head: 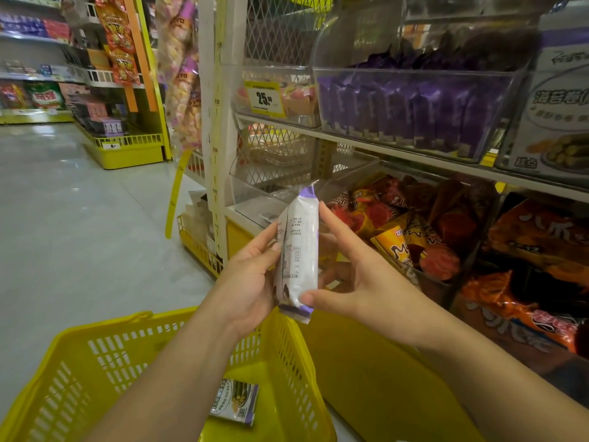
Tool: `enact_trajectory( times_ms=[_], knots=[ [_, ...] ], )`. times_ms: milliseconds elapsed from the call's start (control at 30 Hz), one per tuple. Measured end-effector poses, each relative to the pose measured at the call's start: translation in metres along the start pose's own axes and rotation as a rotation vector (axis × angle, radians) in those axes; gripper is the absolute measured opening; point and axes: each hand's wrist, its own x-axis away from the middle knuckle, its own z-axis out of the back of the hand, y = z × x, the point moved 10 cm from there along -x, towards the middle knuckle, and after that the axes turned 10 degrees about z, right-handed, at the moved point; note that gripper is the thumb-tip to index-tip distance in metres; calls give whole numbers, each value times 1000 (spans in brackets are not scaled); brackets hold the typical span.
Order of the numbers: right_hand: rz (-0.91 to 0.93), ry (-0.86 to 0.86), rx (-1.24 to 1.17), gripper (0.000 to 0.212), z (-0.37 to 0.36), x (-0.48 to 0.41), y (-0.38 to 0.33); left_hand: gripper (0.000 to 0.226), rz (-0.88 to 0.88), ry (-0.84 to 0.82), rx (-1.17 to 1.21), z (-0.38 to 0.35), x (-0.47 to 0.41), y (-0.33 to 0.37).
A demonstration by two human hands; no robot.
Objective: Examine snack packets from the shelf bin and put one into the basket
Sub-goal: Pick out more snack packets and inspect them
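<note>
Fingers of the left hand (pixel 251 275) curled around the left edge of a slim white plastic snack packet with purple crimped ends (pixel 298 253), the thumb lying up along that side. The right hand (pixel 357 275) met it from the other side, forefinger stretched up along the right edge and thumb pressed at the lower end, so the packet stood nearly upright, clasped between both hands. Its printed back, with a small table of figures, faced the camera; the print was too fine to read.

Directly below the hands sat a yellow slotted plastic shopping basket (pixel 105 362). On its floor lay a small flat box with a purple edge and a picture of rolled snacks (pixel 236 403), well apart from the held packet.

Beyond the right hand, a clear bin on the lower shelf held orange and red cone-shaped wrappers (pixel 411 231). To the left of it, a clear plastic bin (pixel 255 193) showed little inside. On the shelf above, a clear plastic bin packed with upright purple packets (pixel 411 106) stood beside a smaller clear bin carrying a yellow price tag (pixel 264 98). At the far right stood a white carton with a purple top (pixel 554 100). Orange crinkled bags (pixel 522 301) lay low on the right. Pale floor tiles (pixel 63 202) stretched away to the left toward yellow shelving (pixel 127 151).
</note>
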Motion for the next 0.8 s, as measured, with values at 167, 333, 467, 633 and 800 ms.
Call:
enact_trajectory(
  times_ms=[167,333,467,633,800],
  knots=[
    [-59,-43,-87,103,1,2,3,38,-11,103,2,9,1,3],
    [-126,-68,-101,101,0,6,10,36,-29,206,24,19,4,15],
    [-147,-40,-124,96,4,4,15,34,15,242,37,22,4,16],
    [-130,52,-160,81,13,2,25,57,69,172,62,7,6,14],
    [-99,79,-81,89,15,3,33,58,49,103,46,-14,10,9]
  ],
)
